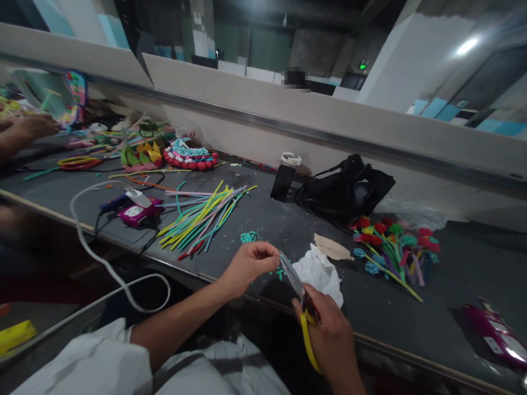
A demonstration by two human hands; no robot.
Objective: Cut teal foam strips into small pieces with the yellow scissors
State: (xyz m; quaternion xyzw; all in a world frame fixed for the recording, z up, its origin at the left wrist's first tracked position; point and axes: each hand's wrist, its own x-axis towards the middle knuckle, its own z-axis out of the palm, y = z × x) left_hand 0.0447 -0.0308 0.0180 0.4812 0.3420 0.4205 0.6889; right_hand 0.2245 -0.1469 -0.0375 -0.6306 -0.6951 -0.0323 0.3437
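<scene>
My right hand (pixel 329 329) is closed around the yellow handles of a pair of scissors (pixel 293 274), whose blades point up and left. Close to the blade tips, my left hand (pixel 255 263) pinches with thumb and forefinger; a tiny bit of teal shows at the fingertips, too small to name for certain. Short teal cut pieces (pixel 280 272) lie on the table just beyond the hands. A larger heap of teal clippings (pixel 248 237) sits farther back. Behind the scissors rests a crumpled white cloth or tissue (pixel 319 270).
Colourful pipe cleaners (pixel 201 216) lie in a bundle left of centre. A bunch of pipe-cleaner flowers (pixel 391 247) is at right, near a black bag (pixel 346 186). Magenta devices (pixel 140 211) and a white cable (pixel 102 263) are on the left. Another person's hand (pixel 35 127) is far left.
</scene>
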